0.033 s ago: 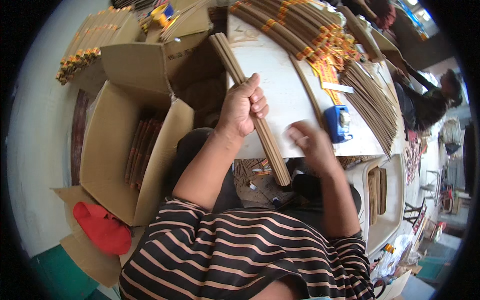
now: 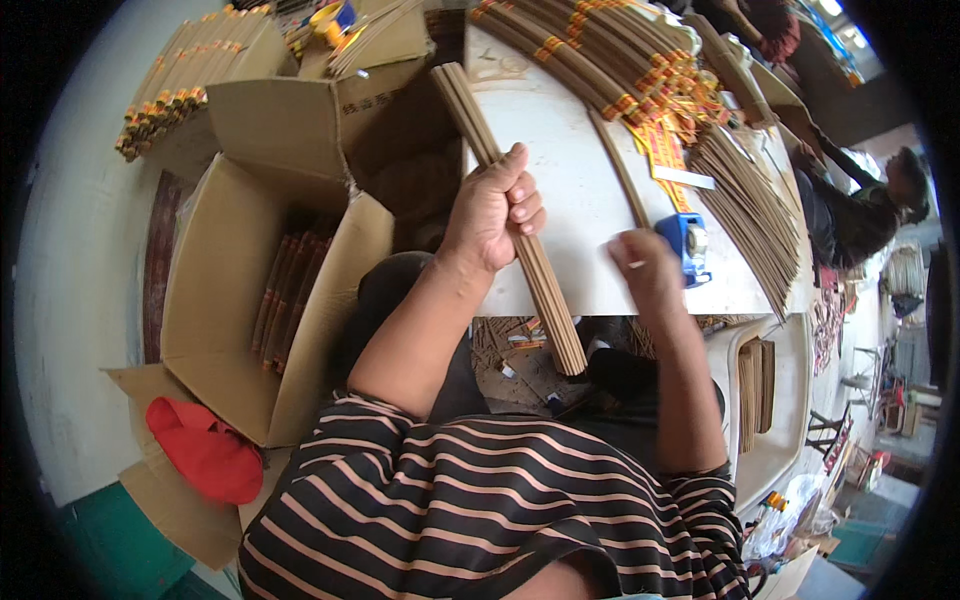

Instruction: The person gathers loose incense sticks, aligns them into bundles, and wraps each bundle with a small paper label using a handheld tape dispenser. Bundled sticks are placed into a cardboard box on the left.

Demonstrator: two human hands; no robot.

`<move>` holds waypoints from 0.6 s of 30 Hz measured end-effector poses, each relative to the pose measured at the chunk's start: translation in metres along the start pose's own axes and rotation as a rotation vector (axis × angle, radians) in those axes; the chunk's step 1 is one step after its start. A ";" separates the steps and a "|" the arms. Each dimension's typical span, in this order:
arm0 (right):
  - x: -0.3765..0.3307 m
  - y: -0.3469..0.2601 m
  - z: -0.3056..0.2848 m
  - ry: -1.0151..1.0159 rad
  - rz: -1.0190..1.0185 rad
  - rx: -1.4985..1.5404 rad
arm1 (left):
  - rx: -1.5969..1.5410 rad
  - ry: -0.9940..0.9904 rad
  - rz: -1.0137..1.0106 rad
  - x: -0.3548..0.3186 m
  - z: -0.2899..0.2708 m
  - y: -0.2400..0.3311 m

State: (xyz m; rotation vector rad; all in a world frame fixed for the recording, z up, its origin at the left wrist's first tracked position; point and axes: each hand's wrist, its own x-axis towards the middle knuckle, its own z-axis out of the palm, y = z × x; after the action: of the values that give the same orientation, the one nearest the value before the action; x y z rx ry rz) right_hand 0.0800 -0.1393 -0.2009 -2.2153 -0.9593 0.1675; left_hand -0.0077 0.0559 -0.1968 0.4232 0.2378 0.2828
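My left hand (image 2: 492, 215) is closed around the middle of a bundle of long brown incense sticks (image 2: 550, 315). The bundle slants from the upper left, over the table's edge, down toward my lap. My right hand (image 2: 650, 270) is blurred by motion, just left of a blue tape dispenser (image 2: 686, 250). Its fingers are curled together, with a small pale spot at their tips that I cannot make out. Beyond the dispenser, loose incense sticks (image 2: 750, 215) lie fanned out beside yellow-and-red printed strips (image 2: 668, 165).
Wrapped incense bundles (image 2: 590, 55) are piled on the far part of the white table (image 2: 545, 130). An open carton (image 2: 215, 290) with dark bundles stands at my left, near a red cloth (image 2: 205, 450). A white tub (image 2: 800, 400) holds sticks at right. Another person (image 2: 870, 205) sits far right.
My right hand has moved to the right and slightly up, nearer the tape dispenser, and its fingers look more curled. My left hand keeps its grip on the bundle. The whole view has shifted slightly.
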 end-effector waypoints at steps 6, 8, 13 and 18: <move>0.027 0.025 -0.010 -0.208 0.257 -0.771 | -0.110 -0.073 -0.059 -0.001 -0.008 0.003; 0.033 0.028 -0.007 -0.271 0.304 -0.808 | -0.091 -0.065 -0.073 0.002 -0.012 0.004; 0.029 0.034 -0.008 -0.131 0.173 -0.750 | -0.090 -0.063 -0.059 0.001 -0.013 0.003; 0.017 -0.025 -0.021 0.002 0.137 -0.473 | -0.093 -0.027 -0.054 -0.002 -0.010 0.002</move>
State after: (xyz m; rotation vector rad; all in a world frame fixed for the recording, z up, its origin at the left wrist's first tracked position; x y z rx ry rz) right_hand 0.0854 -0.1276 -0.1659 -2.7150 -0.9146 -0.0030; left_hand -0.0126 0.0612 -0.2044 0.3278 0.2087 0.2338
